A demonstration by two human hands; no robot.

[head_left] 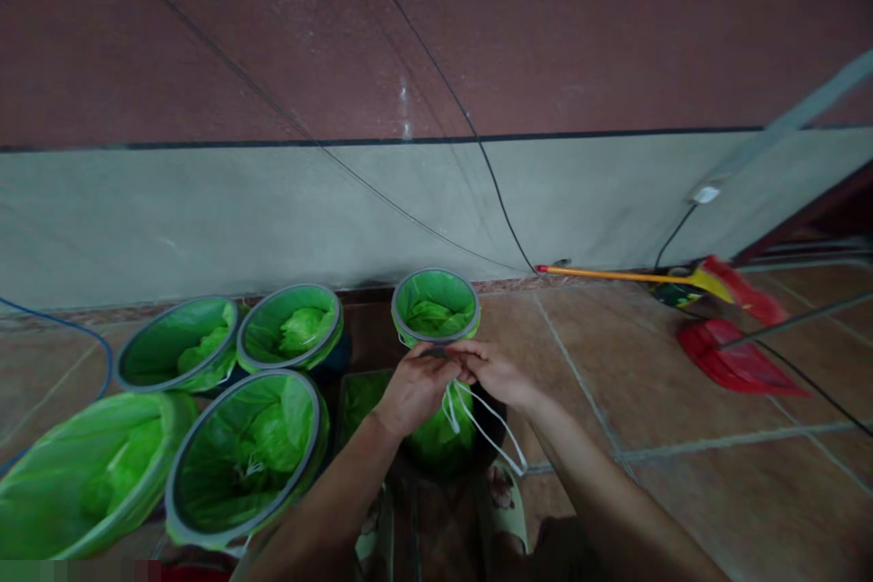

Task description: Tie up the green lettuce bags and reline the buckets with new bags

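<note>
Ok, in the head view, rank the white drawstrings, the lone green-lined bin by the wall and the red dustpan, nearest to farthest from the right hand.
1. white drawstrings: pinched in the fingers of the right hand, hanging just below it.
2. green-lined bin: just beyond the hand, by the wall.
3. red dustpan: far off to the right, on the floor.

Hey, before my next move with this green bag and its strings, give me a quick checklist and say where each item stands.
1. Is the left hand closed on the green bag at its neck: ok.
2. Is the right hand pinching the white drawstrings: ok.
3. Are the drawstring loops hanging free, unsnagged: ok.
4. Is a knot tied: cannot tell, fingers cover it.
5. Is the bin beyond the hands lined: ok.
6. Are the broom and red dustpan away from the hands: ok.
</note>
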